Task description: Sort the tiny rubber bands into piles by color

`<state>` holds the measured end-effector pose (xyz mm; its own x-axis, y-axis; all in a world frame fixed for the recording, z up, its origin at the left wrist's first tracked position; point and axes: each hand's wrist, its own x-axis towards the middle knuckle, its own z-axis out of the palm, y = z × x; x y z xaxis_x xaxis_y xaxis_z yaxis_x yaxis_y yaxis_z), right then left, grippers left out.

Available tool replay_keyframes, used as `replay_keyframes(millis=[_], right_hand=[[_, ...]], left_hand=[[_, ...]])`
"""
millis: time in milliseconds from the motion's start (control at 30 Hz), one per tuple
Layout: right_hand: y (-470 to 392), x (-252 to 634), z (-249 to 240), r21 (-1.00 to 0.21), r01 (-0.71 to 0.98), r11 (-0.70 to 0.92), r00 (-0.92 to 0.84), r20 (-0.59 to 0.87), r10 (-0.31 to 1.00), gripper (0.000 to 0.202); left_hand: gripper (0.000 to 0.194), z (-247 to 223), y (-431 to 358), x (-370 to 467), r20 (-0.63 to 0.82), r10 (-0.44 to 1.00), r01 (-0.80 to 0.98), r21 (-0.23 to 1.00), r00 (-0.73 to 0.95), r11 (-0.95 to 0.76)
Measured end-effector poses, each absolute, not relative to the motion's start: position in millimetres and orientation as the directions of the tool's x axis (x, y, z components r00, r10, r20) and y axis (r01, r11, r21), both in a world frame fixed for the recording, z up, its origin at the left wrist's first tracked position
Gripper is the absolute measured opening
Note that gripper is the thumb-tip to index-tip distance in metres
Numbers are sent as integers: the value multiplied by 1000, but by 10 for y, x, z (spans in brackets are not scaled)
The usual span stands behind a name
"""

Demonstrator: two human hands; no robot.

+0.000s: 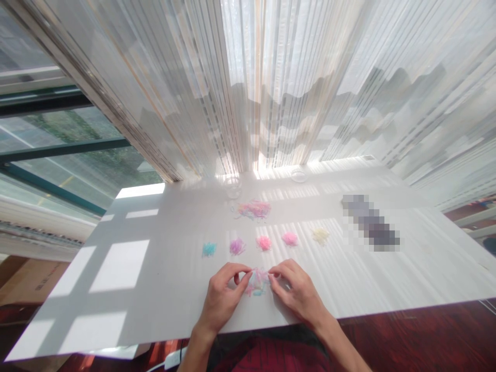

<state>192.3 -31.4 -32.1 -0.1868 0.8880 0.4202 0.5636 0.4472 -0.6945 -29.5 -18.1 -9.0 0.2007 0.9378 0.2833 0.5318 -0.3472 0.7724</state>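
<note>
My left hand (pixel 227 289) rests by the near edge of the white table, thumb and forefinger brought together in a pinch. Opposite it, my right hand (pixel 297 290) also pinches with thumb and forefinger. Between the fingertips lies a small mixed pile of thin coloured pieces (pixel 258 287), pink, lilac and teal. What each pinch holds is too small to make out. Just beyond the hands runs a row of single-colour piles: a teal pile (pixel 209 249), a purple pile (pixel 237 246), a coral pile (pixel 264 243), a pink pile (pixel 290 238) and a pale yellow pile (pixel 320 236).
Behind the row lies a larger mixed pile (pixel 253 209). Two clear round dishes or lids, a left one (pixel 233 187) and a right one (pixel 298 176), sit near the curtain (pixel 263 103). A dark blurred-out object (pixel 370 222) lies right. Sunlight patches the white table (pixel 166 289).
</note>
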Motion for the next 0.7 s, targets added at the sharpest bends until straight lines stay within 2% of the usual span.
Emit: replay_keyframes(millis=[300, 500, 700], right_hand=[[-318, 1919, -314, -696, 570, 437, -182, 411, 893, 13], [-316, 1915, -300, -705, 566, 427, -174, 404, 898, 13], [-309, 1920, -304, -706, 565, 427, -171, 406, 898, 14]], left_hand=[[22, -138, 51, -448, 435, 893, 719, 656, -113, -229], [24, -163, 175, -389, 439, 883, 764, 624, -165, -167], [24, -198, 201, -346, 436, 890, 794, 584, -133, -168]])
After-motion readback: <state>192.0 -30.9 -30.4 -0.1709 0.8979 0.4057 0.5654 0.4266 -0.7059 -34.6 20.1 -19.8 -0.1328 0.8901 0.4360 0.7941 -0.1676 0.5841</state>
